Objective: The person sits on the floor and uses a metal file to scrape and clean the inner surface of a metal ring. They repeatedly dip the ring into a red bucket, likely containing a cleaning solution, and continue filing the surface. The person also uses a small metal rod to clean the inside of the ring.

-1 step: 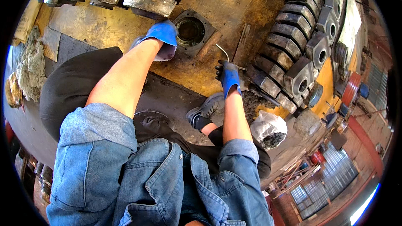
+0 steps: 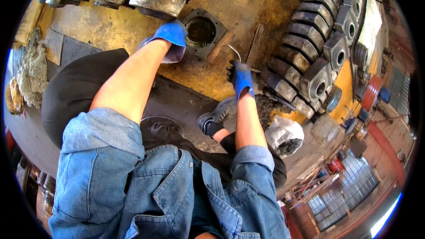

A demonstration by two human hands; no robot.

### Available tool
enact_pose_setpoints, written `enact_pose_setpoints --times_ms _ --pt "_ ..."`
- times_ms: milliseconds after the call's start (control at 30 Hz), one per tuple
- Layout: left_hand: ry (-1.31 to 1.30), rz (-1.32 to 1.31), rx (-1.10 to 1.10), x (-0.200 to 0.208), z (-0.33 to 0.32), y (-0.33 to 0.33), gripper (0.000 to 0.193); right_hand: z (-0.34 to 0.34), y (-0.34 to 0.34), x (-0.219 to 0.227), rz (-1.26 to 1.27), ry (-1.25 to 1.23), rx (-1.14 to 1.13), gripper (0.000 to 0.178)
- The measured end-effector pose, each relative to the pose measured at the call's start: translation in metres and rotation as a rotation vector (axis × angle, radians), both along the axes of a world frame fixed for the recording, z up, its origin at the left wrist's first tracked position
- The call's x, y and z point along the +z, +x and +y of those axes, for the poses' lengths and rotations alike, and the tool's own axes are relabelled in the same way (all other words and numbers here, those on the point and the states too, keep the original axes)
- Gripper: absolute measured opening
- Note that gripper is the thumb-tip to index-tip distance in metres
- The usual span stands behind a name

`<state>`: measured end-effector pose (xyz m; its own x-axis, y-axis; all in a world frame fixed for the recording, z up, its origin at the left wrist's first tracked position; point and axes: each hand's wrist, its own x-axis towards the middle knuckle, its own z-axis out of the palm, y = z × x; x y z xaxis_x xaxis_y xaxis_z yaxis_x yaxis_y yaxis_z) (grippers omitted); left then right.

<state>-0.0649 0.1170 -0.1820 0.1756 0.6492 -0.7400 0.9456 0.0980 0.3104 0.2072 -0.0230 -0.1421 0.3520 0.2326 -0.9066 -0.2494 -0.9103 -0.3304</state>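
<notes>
My left hand (image 2: 171,36), in a blue work glove, reaches to the left side of a square metal block with a round bore (image 2: 200,32). Its fingers are hidden behind the glove, so I cannot see whether they hold anything. Another blue glove with dark fingers covers my right hand (image 2: 241,76), whose fingers are closed round a thin bent metal rod (image 2: 236,53). The rod's hooked end sticks out beyond the fingers, toward the block. The block lies flat on a worn yellow surface (image 2: 195,78), with dark residue inside its bore.
Rows of heavy metal blocks (image 2: 297,57) stand close on the right, several with round holes. More metal blocks (image 2: 158,2) line the far left. A flat strip (image 2: 255,46) lies right of the bored block. Rags (image 2: 33,73) lie at left; a white bag (image 2: 285,133) sits beside my right forearm.
</notes>
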Motion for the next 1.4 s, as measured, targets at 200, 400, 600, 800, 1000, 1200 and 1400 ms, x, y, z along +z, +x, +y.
enact_pose_setpoints --times_ms 200,400,600,800,1000,1200,1400 --pt "0.001 -0.017 -0.014 0.017 -0.002 0.015 0.033 -0.018 0.038 -0.001 -0.006 -0.165 -0.009 0.023" --pt "0.144 -0.070 0.011 0.003 -0.011 0.010 0.029 0.007 -0.013 -0.019 -0.024 0.061 0.063 0.026" --pt "0.105 -0.079 -0.066 0.012 -0.007 0.011 0.029 -0.026 0.035 -0.008 -0.034 -0.089 -0.029 0.024" --pt "0.031 -0.076 0.027 0.021 -0.004 0.014 0.030 0.008 -0.015 -0.007 -0.098 0.078 0.117 0.023" --pt "0.083 -0.024 -0.084 -0.007 -0.009 0.001 0.032 -0.015 0.016 0.000 -0.046 -0.061 -0.047 0.018" --pt "0.007 -0.045 0.035 0.023 -0.001 0.020 0.033 0.000 0.004 -0.033 -0.138 0.210 0.236 0.024" --pt "0.056 -0.016 -0.125 -0.018 -0.008 0.000 0.033 -0.019 0.020 -0.016 -0.080 0.002 -0.019 0.020"
